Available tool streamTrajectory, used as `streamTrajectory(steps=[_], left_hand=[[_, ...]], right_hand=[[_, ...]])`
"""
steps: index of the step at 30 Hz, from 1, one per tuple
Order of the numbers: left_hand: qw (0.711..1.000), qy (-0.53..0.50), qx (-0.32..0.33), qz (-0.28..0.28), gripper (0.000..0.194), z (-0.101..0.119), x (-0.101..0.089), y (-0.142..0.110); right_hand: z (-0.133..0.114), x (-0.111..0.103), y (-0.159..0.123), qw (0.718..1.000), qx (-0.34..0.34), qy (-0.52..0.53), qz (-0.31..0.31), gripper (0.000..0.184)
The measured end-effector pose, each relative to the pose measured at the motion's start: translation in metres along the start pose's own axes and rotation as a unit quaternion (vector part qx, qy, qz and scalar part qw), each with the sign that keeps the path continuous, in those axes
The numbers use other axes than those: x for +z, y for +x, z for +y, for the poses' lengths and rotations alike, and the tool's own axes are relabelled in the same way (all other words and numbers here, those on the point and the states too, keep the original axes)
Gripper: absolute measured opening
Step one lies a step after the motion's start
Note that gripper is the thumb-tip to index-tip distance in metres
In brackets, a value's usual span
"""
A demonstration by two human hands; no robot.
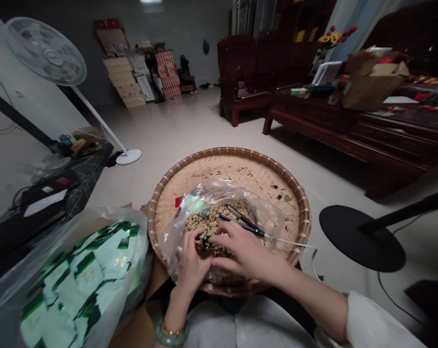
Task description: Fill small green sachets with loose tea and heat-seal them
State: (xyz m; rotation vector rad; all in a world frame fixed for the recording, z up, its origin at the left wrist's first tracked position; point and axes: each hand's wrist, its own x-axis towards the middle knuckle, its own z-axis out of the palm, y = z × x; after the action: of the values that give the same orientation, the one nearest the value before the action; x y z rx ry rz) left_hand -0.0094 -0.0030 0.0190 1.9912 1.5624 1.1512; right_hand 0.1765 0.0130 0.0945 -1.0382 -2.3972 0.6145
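A small dark green packet [204, 238] is between my two hands, low over a clear plastic bag of dried loose material. My left hand [193, 258] has its fingers curled around the packet's left side. From the right, my right hand [242, 249] brings bent fingers and thumb to the same packet; the fingertips partly hide it. The loose material [204, 220] is pale and brown, in small pieces. A black corded tool with two long arms [244, 222], like a hair straightener, lies on it just beyond my right hand. The clear bag [222, 186] sits in a round woven bamboo tray [287, 183].
At my left stands a big plastic bag of green and white packets [91, 275]. A white fan [130, 156] and a black round stand base [361, 237] flank the tray. A dark wooden table [349, 130] carries a cardboard box [367, 87]. A cord [294, 243] runs right.
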Motion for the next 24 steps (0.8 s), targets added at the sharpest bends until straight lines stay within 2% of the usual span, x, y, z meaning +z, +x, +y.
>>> streamTrajectory(steps=[2, 4, 6, 9, 14, 17, 19, 22, 24], left_hand=[[1.0, -0.004, 0.0, -0.006, 0.049, 0.001, 0.002, 0.0], [1.0, -0.005, -0.005, -0.017, 0.049, 0.002, 0.005, -0.001], [0.999, -0.005, -0.009, -0.035, 0.05, 0.001, 0.007, -0.003], [0.998, -0.008, -0.009, -0.065, 0.052, 0.0, 0.006, -0.004], [0.995, -0.014, 0.0, -0.101, 0.052, -0.001, -0.008, 0.002], [0.984, -0.07, -0.055, -0.156, 0.049, -0.004, -0.014, 0.008], [0.975, -0.09, -0.104, -0.176, 0.037, -0.005, -0.014, 0.01], [0.974, -0.093, -0.124, -0.163, 0.019, -0.001, -0.01, 0.011], [0.98, -0.088, -0.105, -0.143, 0.013, 0.004, -0.006, 0.011]], right_hand=[[-0.005, 0.009, 0.003, 0.994, 0.037, -0.1, -0.041, 0.029], [-0.003, 0.019, 0.007, 0.985, 0.077, -0.139, -0.072, 0.022], [0.002, 0.027, 0.009, 0.982, 0.094, -0.126, -0.102, 0.018], [0.013, 0.034, 0.009, 0.985, 0.082, -0.074, -0.131, 0.018], [0.026, 0.034, 0.004, 0.996, 0.029, -0.011, -0.081, 0.019], [0.028, 0.024, 0.002, 0.998, 0.004, 0.029, -0.062, 0.019], [0.026, 0.014, 0.001, 0.996, -0.005, 0.068, -0.055, 0.018], [0.021, 0.004, 0.002, 0.994, 0.036, 0.104, -0.011, 0.016], [0.018, 0.006, 0.005, 0.992, 0.077, 0.093, 0.03, 0.024]])
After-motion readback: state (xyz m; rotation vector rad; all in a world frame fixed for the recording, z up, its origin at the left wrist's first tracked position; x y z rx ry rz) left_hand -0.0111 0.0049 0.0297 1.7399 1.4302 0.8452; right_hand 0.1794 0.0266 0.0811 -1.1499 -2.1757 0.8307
